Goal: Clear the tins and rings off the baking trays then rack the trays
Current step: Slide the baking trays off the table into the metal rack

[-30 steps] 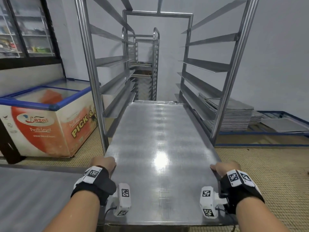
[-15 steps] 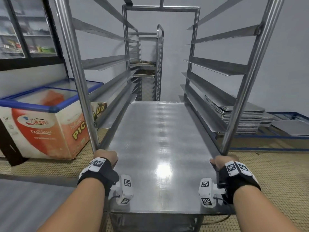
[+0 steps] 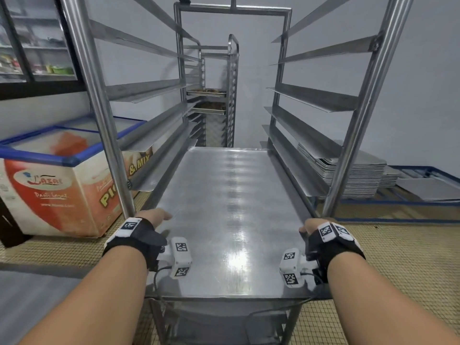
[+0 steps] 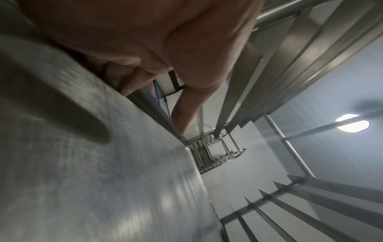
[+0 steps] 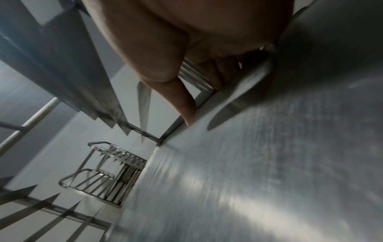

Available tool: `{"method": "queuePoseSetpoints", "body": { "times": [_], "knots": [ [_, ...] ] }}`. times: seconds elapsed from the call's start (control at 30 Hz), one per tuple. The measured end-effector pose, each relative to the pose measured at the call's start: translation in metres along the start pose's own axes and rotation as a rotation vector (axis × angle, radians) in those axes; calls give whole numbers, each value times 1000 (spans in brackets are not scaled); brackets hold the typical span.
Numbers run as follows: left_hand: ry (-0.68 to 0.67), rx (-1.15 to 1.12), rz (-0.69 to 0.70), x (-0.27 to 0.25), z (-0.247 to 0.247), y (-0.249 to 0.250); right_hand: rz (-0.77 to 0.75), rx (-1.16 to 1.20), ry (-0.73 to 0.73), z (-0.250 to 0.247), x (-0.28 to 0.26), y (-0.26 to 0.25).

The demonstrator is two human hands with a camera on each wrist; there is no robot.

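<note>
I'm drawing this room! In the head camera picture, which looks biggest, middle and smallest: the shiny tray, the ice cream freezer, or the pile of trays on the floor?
Largest to smallest, as they look:
1. The shiny tray, held by both hands, fills the middle.
2. The ice cream freezer on the left.
3. The pile of trays on the right.
The tray is nearest the camera, so it may only look biggest.

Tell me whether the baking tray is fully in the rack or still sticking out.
Partly in. The baking tray has its far end between the rack's runners; its near end overhangs, gripped by the left hand and right hand.
</note>
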State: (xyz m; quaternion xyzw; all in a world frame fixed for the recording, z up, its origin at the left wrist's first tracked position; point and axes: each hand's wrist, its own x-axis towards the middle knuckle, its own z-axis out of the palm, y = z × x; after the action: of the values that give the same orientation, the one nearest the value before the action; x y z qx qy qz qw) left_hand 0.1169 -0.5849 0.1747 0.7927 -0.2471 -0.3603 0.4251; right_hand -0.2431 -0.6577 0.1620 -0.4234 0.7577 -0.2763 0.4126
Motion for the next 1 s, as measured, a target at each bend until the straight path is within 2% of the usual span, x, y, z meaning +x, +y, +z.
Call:
{"method": "queuePoseSetpoints", "body": {
  "times": [0.1,0.2,0.37,0.47,0.53,0.57,0.63,0.7,0.83,1.0],
  "knots": [
    [-49,-15,7,-20,2,1,34,44,39,-2,-19,-10],
    [-124,-1,28,-43,3,-3,-25,70,82,-3,-47,-12],
    [-196,173,191,-84,6,-34,-190,-27,-36,8,-84,6],
    [-305,392,320,-100,9,-54,-348,-189,-161,13,-106,24],
    [-348,690,411,-109,9,-66,-419,-331,-254,17,-118,38],
    [-354,841,456,-115,9,-72,-457,-478,-275,21,-124,43],
    [-313,1045,535,-121,14,-83,-549,-794,-221,30,-126,55],
    [-201,1127,589,-118,21,-91,-633,-940,-115,37,-126,63],
    [-82,1176,626,-108,31,-93,-762,-991,44,46,-118,73],
    [-20,1222,683,-89,38,-88,-869,-1015,93,51,-104,72]
  ]
}}
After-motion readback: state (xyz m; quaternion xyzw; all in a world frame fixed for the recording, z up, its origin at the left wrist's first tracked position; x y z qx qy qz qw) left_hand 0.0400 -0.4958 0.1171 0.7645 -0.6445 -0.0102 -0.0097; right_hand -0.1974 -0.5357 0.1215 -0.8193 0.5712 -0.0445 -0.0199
